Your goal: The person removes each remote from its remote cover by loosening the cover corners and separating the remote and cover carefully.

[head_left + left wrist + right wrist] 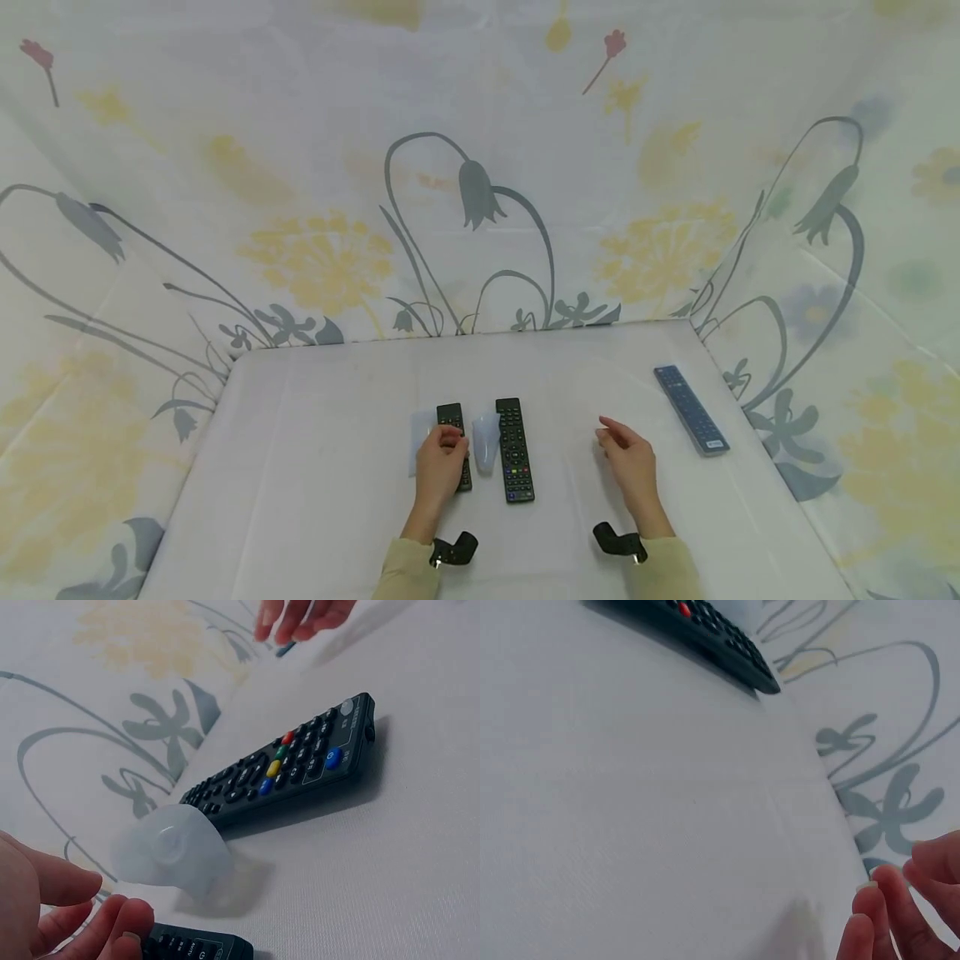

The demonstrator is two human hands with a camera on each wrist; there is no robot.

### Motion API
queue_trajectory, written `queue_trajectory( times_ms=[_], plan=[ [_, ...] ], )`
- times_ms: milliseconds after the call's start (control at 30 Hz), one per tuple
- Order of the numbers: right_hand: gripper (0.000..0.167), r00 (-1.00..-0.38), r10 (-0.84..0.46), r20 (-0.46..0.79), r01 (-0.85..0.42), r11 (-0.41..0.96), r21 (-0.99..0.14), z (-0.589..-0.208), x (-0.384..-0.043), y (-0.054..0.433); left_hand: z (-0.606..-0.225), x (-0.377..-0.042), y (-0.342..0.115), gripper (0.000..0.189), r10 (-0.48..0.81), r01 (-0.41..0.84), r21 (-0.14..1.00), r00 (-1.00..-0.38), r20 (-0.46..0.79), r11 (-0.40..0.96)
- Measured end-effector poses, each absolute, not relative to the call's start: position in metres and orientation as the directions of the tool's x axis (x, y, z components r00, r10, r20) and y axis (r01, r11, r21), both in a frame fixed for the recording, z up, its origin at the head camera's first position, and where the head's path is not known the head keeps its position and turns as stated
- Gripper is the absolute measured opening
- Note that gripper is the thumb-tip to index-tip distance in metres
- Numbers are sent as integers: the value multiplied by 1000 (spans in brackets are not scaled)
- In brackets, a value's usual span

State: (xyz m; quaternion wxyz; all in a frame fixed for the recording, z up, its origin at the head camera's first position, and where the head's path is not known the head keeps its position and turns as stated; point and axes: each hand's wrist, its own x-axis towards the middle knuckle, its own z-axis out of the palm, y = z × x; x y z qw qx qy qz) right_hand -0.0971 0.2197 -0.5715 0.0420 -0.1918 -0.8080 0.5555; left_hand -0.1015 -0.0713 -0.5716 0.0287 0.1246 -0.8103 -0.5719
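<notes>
My left hand (441,462) hovers over a shorter black remote control (451,414), fingers loosely bent with nothing between them; it hides the remote's middle. In the left wrist view only the button end of that remote (199,943) shows, behind the fingertips. Just right of it lies a translucent, pale bluish, crumpled-looking piece (486,442), and against that a longer black remote (515,454) with coloured buttons. My right hand (630,467) is above the white table, holding nothing, its fingers slightly bent.
A blue-grey remote control (691,410) lies at an angle near the table's right edge. A pale blue flat sheet (422,442) shows beside the shorter remote. Patterned cloth (480,167) rises behind and along both sides of the white table (315,500).
</notes>
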Motion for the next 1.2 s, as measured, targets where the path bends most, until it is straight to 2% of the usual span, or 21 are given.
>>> queue_trajectory(
  times_ms=[367, 667, 867, 967, 1200],
  plan=[
    [33, -862, 506, -22, 206, 309, -928, -561, -101, 272, -576, -102, -77, 10, -190, -153, 970, -975, -117, 188],
    [34, -757, 621, 204, 180, 498, -849, -563, -101, 309, -578, -98, -89, 11, -153, -156, 975, -979, -132, 156],
    [36, -704, 623, 342, 153, 603, -783, -572, -101, 332, -579, -99, -96, 13, -133, -159, 982, -980, -145, 106],
    [39, -719, 623, 307, 172, 588, -791, -573, -101, 338, -578, -99, -99, 15, -130, -157, 984, -981, -145, 88],
    [50, -776, 623, 97, 323, 525, -788, -577, -102, 344, -567, -99, -108, 20, -104, -160, 987, -982, -160, -7]
  ],
)
